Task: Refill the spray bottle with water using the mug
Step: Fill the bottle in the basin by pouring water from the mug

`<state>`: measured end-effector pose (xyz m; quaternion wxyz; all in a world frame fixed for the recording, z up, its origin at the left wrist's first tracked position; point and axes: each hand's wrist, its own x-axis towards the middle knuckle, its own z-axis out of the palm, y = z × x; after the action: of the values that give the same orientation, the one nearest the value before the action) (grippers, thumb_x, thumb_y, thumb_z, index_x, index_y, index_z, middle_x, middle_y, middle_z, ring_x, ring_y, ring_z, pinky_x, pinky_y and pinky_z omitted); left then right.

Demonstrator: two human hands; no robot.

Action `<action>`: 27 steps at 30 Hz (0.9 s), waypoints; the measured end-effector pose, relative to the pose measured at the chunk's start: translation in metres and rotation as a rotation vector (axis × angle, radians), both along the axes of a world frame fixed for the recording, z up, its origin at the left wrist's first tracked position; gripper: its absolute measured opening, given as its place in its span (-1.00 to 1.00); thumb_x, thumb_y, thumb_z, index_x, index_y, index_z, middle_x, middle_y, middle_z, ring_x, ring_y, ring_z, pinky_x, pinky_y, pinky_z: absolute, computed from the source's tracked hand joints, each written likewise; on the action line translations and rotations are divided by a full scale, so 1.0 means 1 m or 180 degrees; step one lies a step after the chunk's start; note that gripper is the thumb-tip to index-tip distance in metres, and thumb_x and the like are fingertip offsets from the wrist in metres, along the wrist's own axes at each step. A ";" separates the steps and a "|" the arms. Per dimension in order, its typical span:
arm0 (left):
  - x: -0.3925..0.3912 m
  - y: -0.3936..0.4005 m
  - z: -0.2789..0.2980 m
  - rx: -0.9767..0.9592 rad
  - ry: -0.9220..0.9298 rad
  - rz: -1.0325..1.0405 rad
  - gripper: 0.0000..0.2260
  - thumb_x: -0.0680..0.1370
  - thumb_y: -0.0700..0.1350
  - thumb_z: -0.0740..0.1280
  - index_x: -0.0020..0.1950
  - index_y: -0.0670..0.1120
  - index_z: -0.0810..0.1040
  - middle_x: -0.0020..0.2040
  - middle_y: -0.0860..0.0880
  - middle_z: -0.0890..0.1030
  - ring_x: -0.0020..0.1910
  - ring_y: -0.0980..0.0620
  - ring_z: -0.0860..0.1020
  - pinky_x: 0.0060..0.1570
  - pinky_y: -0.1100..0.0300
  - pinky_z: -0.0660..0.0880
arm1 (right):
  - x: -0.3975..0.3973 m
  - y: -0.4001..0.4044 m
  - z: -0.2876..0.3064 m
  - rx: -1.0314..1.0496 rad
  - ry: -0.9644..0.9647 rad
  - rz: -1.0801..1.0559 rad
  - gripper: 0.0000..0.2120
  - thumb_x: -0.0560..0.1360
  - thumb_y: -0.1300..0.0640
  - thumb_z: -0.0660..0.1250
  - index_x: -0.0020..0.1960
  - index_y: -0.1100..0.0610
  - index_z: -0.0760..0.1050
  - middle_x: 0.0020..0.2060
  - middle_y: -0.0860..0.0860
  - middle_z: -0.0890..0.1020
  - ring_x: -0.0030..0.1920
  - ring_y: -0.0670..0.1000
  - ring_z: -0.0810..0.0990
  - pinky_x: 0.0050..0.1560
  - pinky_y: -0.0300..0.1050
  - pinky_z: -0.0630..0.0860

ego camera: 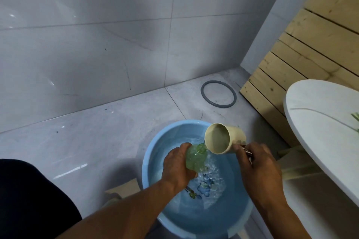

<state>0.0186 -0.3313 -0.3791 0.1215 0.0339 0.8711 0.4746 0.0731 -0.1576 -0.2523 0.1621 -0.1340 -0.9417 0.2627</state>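
My left hand [177, 165] grips a clear green spray bottle [196, 156] without its spray head, held over a blue basin [153, 153] that has water in it. My right hand [256, 163] holds a cream mug [223, 137] by its handle, tipped on its side with its mouth facing me. The mug's lower rim touches the bottle's open neck, and water runs from it onto the neck and splashes into the basin. Most of the bottle's body is hidden behind my left hand.
A grey rubber ring [218, 93] lies on the tiled floor near the wall corner. A white round table [320, 122] stands at the right, beside a slatted wooden panel [303, 54]. My dark-clothed knee [29, 200] is at the lower left.
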 end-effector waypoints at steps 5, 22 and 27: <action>0.000 -0.003 0.000 -0.0057 0.0067 0.0002 -0.40 0.29 -0.16 0.57 0.26 0.12 0.47 0.12 0.07 0.59 0.10 0.05 0.53 -0.10 0.43 0.47 | -0.001 0.001 -0.001 0.0051 0.0048 0.0001 -0.78 0.54 -0.06 0.33 -0.19 0.06 0.50 -0.25 -0.03 0.46 -0.29 0.04 0.45 -0.25 -0.12 0.30; -0.001 0.000 -0.003 0.0294 -0.0256 0.0114 -0.44 0.31 -0.25 0.56 0.14 0.21 0.46 0.14 0.06 0.56 0.11 0.06 0.51 -0.13 0.48 0.50 | -0.001 0.000 0.003 0.0183 0.0138 0.0082 -0.79 0.53 -0.02 0.36 -0.21 0.06 0.48 -0.27 -0.04 0.43 -0.30 0.04 0.43 -0.28 -0.11 0.29; 0.000 0.001 0.004 0.0053 -0.0104 0.0069 -0.30 0.22 -0.14 0.58 0.28 0.21 0.43 0.15 0.11 0.58 0.16 0.02 0.52 0.13 0.12 0.53 | -0.001 -0.001 0.003 0.0211 0.0144 0.0103 -0.79 0.53 -0.03 0.36 -0.20 0.06 0.49 -0.27 -0.03 0.43 -0.30 0.05 0.43 -0.26 -0.10 0.31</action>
<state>0.0190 -0.3302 -0.3751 0.1303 0.0177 0.8653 0.4836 0.0724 -0.1588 -0.2489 0.1834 -0.1073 -0.9480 0.2369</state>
